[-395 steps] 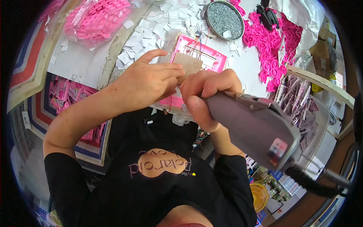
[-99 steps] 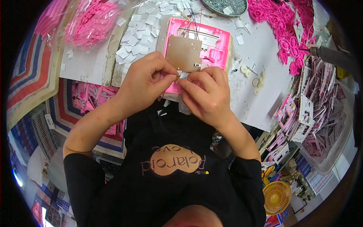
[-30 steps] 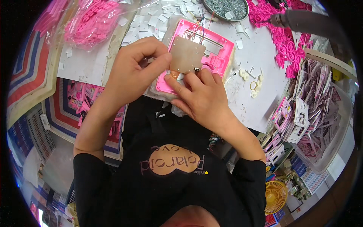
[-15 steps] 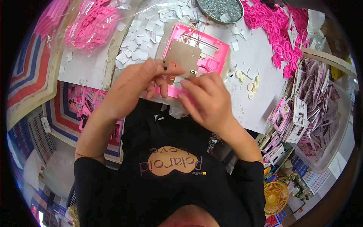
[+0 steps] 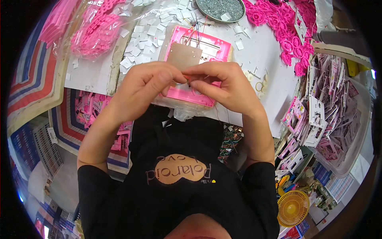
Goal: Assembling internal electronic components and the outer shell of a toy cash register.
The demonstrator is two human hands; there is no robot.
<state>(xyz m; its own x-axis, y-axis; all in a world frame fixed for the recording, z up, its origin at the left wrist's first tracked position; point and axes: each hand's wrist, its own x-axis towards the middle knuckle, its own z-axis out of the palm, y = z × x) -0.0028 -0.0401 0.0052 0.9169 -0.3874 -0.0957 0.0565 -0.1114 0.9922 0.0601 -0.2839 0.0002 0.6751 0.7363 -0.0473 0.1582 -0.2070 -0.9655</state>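
A pink plastic housing lies on the table in front of me, with a flat brown board in it. Thin coloured wires rise from the board's far side. Over the housing's near part, my left hand is closed, its fingers curled and meeting the fingertips of my right hand. My right hand pinches a small red and dark piece, perhaps wire ends, too small to make out. A thin wire hangs below this hand past the housing's near right corner. What the left fingertips hold is hidden.
White paper pieces cover the far left table. A round tray of screws stands at the back. Pink rings are heaped at the far right, small cream parts nearer. A bin of printed panels stands right, a bag of pink parts left.
My hands have come together, their fingertips now touching over the housing. The right hand has closed into a pinch. The whole scene has shifted slightly left.
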